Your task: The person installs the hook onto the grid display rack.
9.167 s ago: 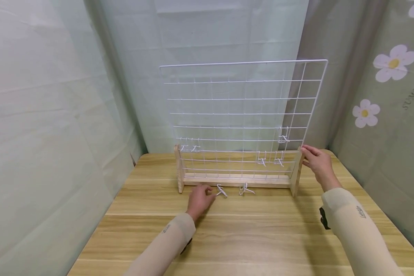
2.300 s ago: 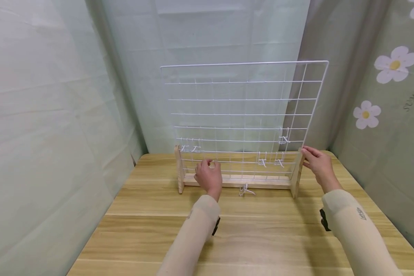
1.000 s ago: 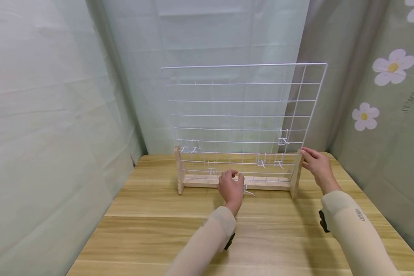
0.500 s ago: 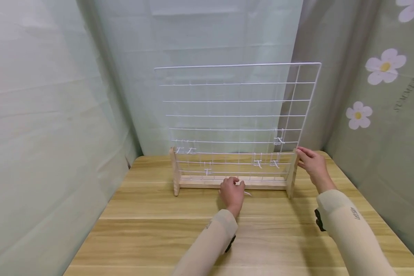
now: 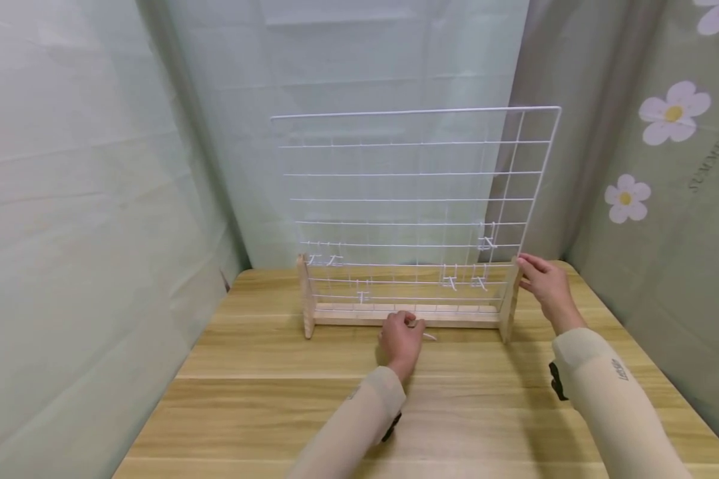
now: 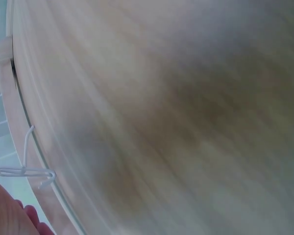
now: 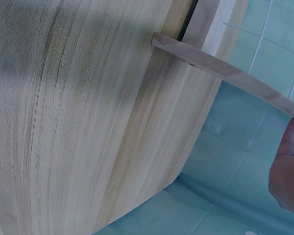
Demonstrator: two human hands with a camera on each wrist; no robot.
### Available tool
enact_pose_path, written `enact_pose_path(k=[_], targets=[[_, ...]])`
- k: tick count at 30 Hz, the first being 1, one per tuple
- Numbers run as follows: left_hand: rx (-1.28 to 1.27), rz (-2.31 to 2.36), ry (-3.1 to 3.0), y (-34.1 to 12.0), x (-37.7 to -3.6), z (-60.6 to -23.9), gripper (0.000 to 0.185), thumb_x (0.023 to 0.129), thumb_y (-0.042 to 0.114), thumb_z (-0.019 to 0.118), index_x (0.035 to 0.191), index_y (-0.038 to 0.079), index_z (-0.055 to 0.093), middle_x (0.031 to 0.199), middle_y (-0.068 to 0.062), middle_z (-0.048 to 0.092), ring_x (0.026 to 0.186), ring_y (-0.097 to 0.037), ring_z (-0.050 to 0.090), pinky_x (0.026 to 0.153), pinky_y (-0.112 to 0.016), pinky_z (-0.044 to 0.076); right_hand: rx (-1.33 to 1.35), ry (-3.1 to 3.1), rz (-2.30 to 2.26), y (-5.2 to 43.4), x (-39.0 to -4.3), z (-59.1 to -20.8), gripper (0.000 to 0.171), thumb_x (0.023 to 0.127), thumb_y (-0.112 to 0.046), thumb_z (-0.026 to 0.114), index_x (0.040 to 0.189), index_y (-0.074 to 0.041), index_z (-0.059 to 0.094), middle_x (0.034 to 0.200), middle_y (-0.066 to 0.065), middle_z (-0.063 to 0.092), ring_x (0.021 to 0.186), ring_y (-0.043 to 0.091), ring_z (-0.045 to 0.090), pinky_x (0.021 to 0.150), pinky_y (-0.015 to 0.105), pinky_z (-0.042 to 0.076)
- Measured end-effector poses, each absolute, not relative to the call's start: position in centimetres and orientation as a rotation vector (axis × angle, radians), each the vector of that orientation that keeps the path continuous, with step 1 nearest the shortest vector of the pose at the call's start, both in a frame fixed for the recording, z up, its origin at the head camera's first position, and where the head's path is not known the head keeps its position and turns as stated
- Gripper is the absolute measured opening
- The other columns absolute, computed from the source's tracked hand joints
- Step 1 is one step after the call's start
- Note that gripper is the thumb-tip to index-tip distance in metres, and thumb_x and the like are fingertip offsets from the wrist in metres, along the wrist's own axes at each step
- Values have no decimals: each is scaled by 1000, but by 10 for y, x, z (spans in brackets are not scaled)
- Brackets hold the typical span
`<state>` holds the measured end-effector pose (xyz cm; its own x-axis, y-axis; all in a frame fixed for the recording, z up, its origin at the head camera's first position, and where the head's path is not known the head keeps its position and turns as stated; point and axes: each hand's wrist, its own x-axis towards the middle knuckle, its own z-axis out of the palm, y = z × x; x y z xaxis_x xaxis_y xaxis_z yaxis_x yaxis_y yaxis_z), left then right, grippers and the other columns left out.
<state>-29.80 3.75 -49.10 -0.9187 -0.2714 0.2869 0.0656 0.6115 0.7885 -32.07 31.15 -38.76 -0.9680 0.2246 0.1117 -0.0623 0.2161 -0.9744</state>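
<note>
Left hand (image 5: pixel 400 338) now lower, pinching thin white wire hook (image 6: pixel 27 171); right hand (image 5: pixel 544 284) gripping smooth wooden upright (image 5: pixel 508 307).

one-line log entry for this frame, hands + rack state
left hand: pinches white wire hook on table | right hand: grips rack's right post | wire grid: upright

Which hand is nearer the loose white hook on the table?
Left. The left hand is right at the hook, fingers pinching it in front of the rack base. The right hand is off at the rack's right wooden post.
</note>
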Motion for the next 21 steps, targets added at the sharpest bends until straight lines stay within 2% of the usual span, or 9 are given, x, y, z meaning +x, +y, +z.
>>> enact_pose_path(k=[3,7,10,14,16,21], targets=[[131,-1240,-2423,32,-297,-493,14,78,23,82,84,16,71,81,6,60,82,-19,58,81,-43,44,-159,-2251,1833,314,-322,-388,63,100,-41,54,145,3,45,131,8,54,108,10,56,89,25,50],[110,-1238,-2408,24,-295,-495,14,78,22,82,82,15,71,79,6,59,79,-18,58,79,-43,42,-179,-2263,1821,314,-322,-389,63,101,-42,53,146,1,45,134,11,52,113,14,55,92,27,49],[112,-1254,-2455,17,-290,-495,15,80,28,80,86,16,72,85,4,62,82,-17,58,79,-43,42,-183,-2262,1820,312,-321,-387,61,102,-40,51,146,1,45,138,15,50,114,16,54,93,29,48],[77,-1264,-2513,7,-284,-499,16,81,28,78,92,18,73,94,2,66,89,-16,60,83,-44,43,-181,-2235,1847,311,-320,-385,60,101,-37,54,145,3,45,127,5,56,107,10,56,92,28,49],[79,-1242,-2531,2,-282,-502,15,80,27,77,92,20,72,95,5,66,89,-14,60,83,-43,43,-179,-2217,1868,311,-320,-386,61,101,-37,55,145,4,45,119,-2,57,105,8,56,89,26,50],[126,-1194,-2543,-8,-282,-506,15,79,28,78,90,22,70,95,8,65,89,-13,61,81,-40,43,-162,-2191,1899,311,-320,-387,60,101,-35,56,144,6,45,109,-10,58,103,9,57,84,21,51]])
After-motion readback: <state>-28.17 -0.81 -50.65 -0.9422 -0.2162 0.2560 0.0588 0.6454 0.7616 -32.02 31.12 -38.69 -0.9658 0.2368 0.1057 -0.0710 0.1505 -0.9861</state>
